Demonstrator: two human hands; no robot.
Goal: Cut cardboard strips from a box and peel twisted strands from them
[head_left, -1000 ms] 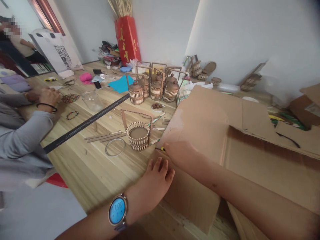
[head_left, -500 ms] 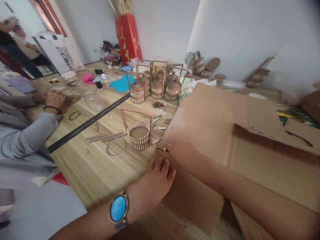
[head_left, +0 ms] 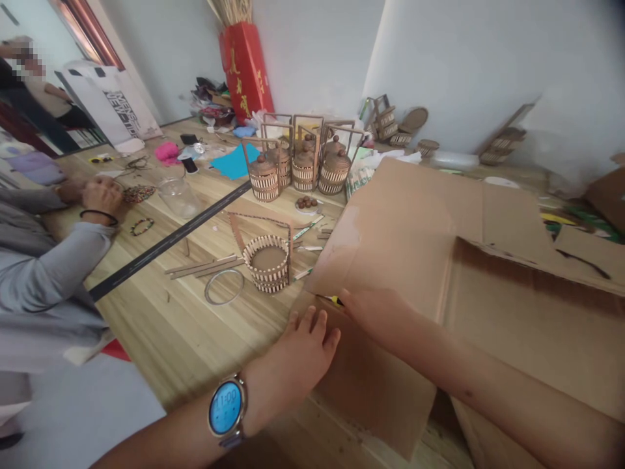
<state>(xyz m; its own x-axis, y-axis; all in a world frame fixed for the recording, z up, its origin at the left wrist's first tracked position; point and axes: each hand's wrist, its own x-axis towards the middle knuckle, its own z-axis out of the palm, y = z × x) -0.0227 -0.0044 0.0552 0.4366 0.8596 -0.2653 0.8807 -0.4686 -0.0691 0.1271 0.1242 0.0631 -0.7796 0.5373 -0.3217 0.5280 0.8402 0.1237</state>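
Note:
My left hand, with a watch on its wrist, presses down with fingers spread on the front edge of a cardboard box. Beyond it, my right hand is closed around a yellow-handled utility knife. Its thin blade points left and lies along the cardboard edge, just above my left fingertips. Most of the handle is hidden in my fist. A small woven basket with a tall handle stands on the table to the left, near a metal ring and some thin strips.
Several lidded baskets stand behind, by a dish of brown beads. A glass jar and blue sheet lie farther left. Another person's hands work with beads at the left edge. A black strip crosses the table.
My right hand has drawn the knife a little to the right along the cardboard, away from the basket. My left hand stays pressed in place. The view has shifted slightly.

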